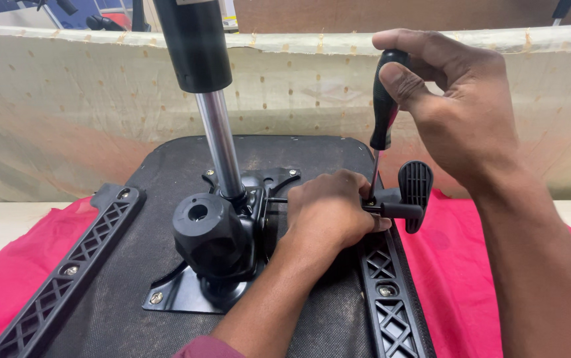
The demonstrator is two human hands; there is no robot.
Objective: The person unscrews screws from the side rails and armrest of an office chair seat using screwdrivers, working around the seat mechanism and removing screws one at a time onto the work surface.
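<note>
right hand (pixel 458 113) clenching screwdriver (pixel 385 99) handle, tip at 6 o'clock on lever (pixel 408 195) | left hand (pixel 328 212) gripping lever rod beside chair mechanism (pixel 216 232) | seat underside (pixel 166 292) lying on bench, red cloth (pixel 7 285) beneath | screwdriver looking light, rigid, slip-prone tip; holding handle high is best

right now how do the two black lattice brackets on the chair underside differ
The left bracket shows nearly its whole length, angled away toward the upper right; the right bracket runs almost straight and its top is hidden under the left hand. The left bracket shows two screws, the right bracket one. Both are black, cross-latticed and lie flat on the seat base.
</note>
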